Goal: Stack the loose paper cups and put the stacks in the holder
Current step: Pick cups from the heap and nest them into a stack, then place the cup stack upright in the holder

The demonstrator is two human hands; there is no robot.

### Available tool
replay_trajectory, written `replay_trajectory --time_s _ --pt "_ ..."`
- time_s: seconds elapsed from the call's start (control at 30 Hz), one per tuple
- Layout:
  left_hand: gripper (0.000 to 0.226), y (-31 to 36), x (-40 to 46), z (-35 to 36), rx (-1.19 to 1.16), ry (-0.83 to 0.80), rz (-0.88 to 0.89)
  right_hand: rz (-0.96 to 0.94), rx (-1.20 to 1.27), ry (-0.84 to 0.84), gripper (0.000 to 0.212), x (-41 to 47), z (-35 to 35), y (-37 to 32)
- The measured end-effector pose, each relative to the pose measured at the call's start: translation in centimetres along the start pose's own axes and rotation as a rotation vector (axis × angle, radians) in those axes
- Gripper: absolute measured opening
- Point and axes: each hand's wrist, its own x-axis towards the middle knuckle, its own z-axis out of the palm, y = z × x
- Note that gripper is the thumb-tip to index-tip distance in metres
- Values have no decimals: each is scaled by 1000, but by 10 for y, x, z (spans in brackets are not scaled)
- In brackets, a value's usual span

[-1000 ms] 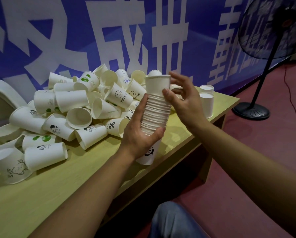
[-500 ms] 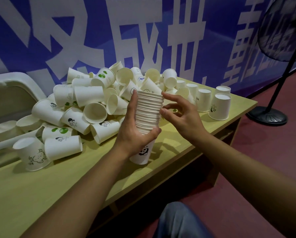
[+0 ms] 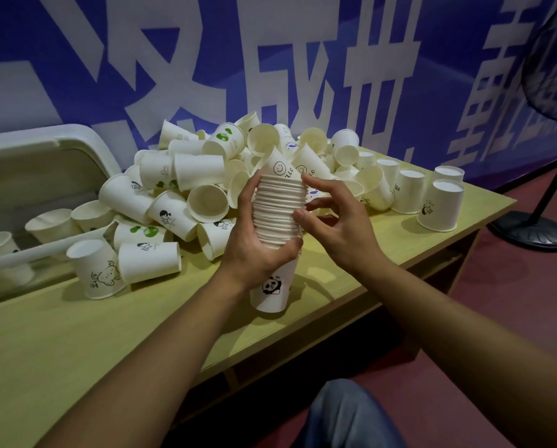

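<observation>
The left hand [image 3: 254,250] grips a tall stack of nested white paper cups [image 3: 278,218], thumb curled across the near side and fingers wrapped round the far side. The stack stands upright, its bottom cup carrying a black panda print and hanging below the left hand, just above the yellow-green wooden bench [image 3: 76,334]; whether it touches the bench cannot be told. The right hand [image 3: 341,227] is just right of the stack, fingers spread and loosely curved, fingertips touching the rims on the stack's right side and holding nothing else. Behind both hands lies a large heap of loose white paper cups [image 3: 186,189], some printed with green leaves, smiley faces or small figures. Far right of the right hand, a few single white cups [image 3: 440,205] stand upside down on the bench. Far left of the left hand, a white plastic bin [image 3: 44,150] holds several more cups. A blue banner with white characters [image 3: 303,59] rises behind the heap.
</observation>
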Motion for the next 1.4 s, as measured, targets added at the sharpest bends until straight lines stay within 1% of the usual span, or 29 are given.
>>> replay_trajectory --time_s 0.1,0.23,0.33,0.43,0.6,0.67,0.73,0.83,0.9,1.0,1.07,1.13,1.23,1.4 --pt "102 -1 -2 -3 6 15 -15 0 -10 -5 49 0 4 -2" --pt "108 -2 -8 -10 33 30 -24 -6 -10 -38 51 -1 11 -6" --pt "111 2 -17 -27 123 41 -54 -14 5 -87 53 1 21 -12" --pt "111 6 -29 -58 227 123 -103 -32 23 -147 54 5 46 -19" --pt "107 17 -56 -128 337 325 -144 -14 113 -234 60 14 112 -35" --pt "104 21 -70 -160 359 422 -177 24 154 -260 58 15 144 -39" --pt "99 24 -86 -192 400 522 -205 64 200 -313 48 14 177 -43" --pt "95 26 -105 -234 474 649 -234 126 270 -464 30 12 227 -51" --pt "94 25 -112 -259 526 712 -244 184 283 -572 22 12 258 -55" --pt "94 22 -115 -290 607 798 -247 296 352 -705 17 12 298 -57" --pt "97 19 -112 -306 646 836 -245 346 344 -757 16 11 319 -55" --pt "101 17 -105 -319 683 864 -241 392 334 -789 16 7 335 -50" --pt "105 15 -89 -336 716 910 -205 499 419 -807 16 -5 349 -38" --pt "104 8 -56 -361 685 982 -156 562 551 -744 19 -10 346 -25"
